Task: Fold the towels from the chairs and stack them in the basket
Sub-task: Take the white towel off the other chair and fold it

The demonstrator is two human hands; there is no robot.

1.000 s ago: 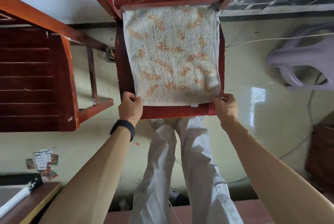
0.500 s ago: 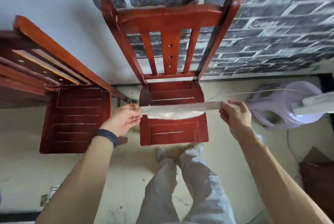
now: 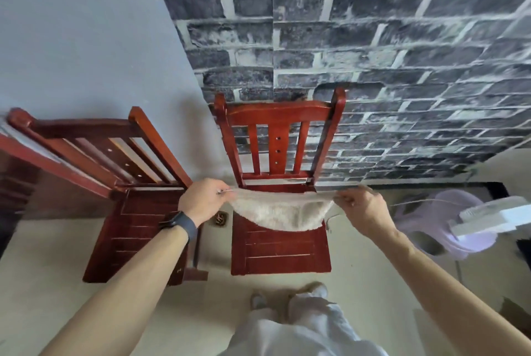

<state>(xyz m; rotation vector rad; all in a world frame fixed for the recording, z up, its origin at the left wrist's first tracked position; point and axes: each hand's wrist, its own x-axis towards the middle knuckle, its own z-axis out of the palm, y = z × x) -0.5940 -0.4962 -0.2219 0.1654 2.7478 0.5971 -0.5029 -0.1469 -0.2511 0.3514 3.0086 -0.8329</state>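
Counted two red-brown wooden slat-back chairs. Noted left chair [image 3: 135, 229] angled beside wall. Observed left hand [image 3: 204, 200] pinching left edge of one cream fluffy towel [image 3: 280, 213], fingers curled; found it stretched, sagging, over right chair [image 3: 280, 252] seat. Observed right hand [image 3: 362, 209] pinching right edge likewise. Noted lilac plastic stool [image 3: 448, 220] at right, pale floor [image 3: 57, 283] open near.

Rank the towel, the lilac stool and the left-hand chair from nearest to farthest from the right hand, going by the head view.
1. towel: pinched at its right corner by the right hand.
2. lilac stool: on the floor, just to the right.
3. left-hand chair: far left, beyond the left hand.
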